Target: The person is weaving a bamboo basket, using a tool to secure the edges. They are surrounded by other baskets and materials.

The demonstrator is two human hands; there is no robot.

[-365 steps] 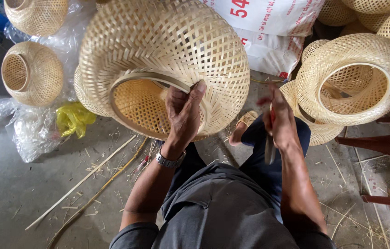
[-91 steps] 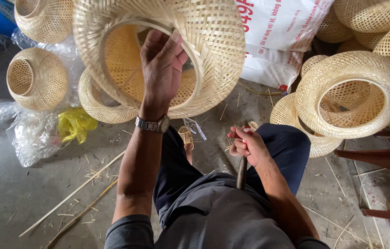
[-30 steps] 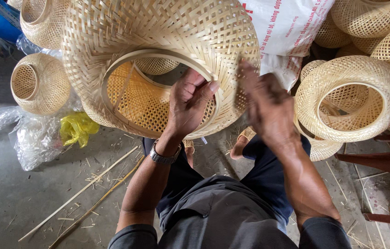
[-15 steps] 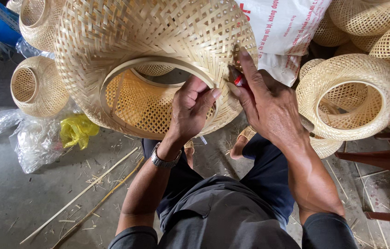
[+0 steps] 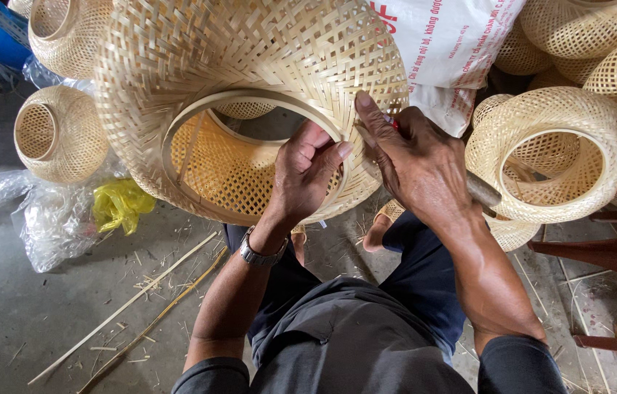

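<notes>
I hold a large woven bamboo basket point(image 5: 199, 66) up in front of me, its round opening facing me. My left hand point(image 5: 308, 171) grips the wooden rim of that opening at its right side, fingers curled over the hoop. My right hand point(image 5: 414, 164) presses against the rim just right of it, forefinger stretched along the weave, closed around a tool with a red part near the fingers and a grey handle point(image 5: 483, 191) sticking out to the right. A metal watch point(image 5: 259, 255) is on my left wrist.
More woven baskets lie around: one at the right point(image 5: 567, 146), several at the top right, two at the left point(image 5: 56, 131). A white printed sack point(image 5: 443, 44) leans behind. Plastic bags point(image 5: 115, 204) and long bamboo strips point(image 5: 129, 310) lie on the concrete floor. Red-brown chair legs point(image 5: 600, 252) stand at the right.
My right hand rose from my lap with the tool and now rests against the basket rim. The basket has turned and shifted slightly in my left hand.
</notes>
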